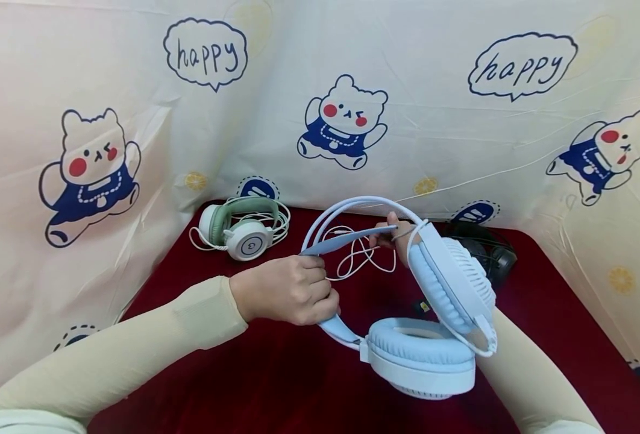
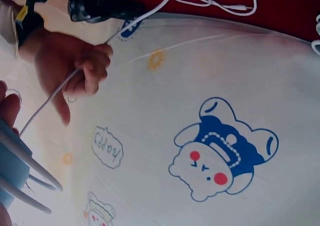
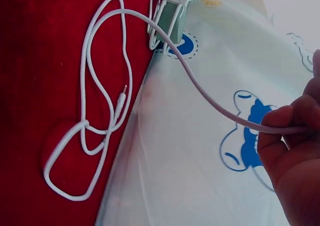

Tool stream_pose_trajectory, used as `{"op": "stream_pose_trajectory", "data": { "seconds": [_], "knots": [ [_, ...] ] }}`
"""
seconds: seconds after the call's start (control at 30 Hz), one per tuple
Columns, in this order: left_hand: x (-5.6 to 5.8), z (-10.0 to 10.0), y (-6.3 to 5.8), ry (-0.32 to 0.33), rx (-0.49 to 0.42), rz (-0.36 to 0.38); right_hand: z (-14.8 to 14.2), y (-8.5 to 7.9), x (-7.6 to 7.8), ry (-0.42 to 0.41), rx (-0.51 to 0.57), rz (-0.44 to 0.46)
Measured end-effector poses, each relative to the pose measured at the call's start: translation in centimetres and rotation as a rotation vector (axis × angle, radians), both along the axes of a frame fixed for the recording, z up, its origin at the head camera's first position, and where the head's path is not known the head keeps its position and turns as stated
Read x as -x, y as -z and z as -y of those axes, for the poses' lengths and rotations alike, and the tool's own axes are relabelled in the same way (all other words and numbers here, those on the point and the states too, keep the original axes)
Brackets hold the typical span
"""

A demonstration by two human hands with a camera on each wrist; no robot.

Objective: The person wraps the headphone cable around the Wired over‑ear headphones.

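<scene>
My left hand point(image 1: 293, 289) grips the headband of a pair of light blue headphones point(image 1: 450, 280), which is held up over the table with both ear cups towards the right. Behind the headphones, my right hand point(image 1: 398, 238) is partly covered by the band and upper cup in the head view. Its curled fingers hold the white headphone cable point(image 3: 200, 88), as both wrist views show. From those fingers the cable runs down to loose loops on the red cloth, where its metal-tipped plug point(image 3: 121, 103) lies. Only a few left fingertips point(image 2: 10, 108) appear at the edge of the left wrist view.
Green and white headphones point(image 1: 249, 238) with a bundled white cable lie at the back left of the red-covered table point(image 1: 276, 374). Black headphones point(image 1: 501, 259) sit at the back right, partly behind the blue ear cup. A printed curtain point(image 1: 428, 138) surrounds the table.
</scene>
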State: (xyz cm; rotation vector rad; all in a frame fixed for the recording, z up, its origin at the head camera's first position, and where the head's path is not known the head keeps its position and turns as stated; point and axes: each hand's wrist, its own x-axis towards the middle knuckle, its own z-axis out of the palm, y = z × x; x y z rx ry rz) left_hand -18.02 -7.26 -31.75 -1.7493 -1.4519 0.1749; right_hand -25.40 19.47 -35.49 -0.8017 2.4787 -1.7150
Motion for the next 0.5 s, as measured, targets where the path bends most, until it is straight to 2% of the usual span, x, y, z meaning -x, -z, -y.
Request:
{"op": "stream_pose_trajectory", "data": {
  "seconds": [0.1,0.23,0.33,0.43,0.5],
  "knots": [
    [0.3,0.1,-0.4,-0.035,-0.016,0.006,0.5,0.2,-0.4,0.045,-0.001,0.019],
    [1.2,-0.1,-0.8,-0.069,-0.046,0.006,0.7,0.2,-0.5,0.030,-0.001,-0.016],
    [2.2,-0.3,-1.0,-0.100,-0.048,0.033,0.4,1.7,0.9,0.023,0.033,-0.010],
    [3.2,-0.5,-1.1,-0.147,-0.038,0.058,0.2,3.7,2.6,0.040,0.104,0.043],
    [3.8,-0.7,-1.2,-0.178,-0.039,0.061,0.3,4.3,3.0,0.048,0.133,0.083]
  ]
}}
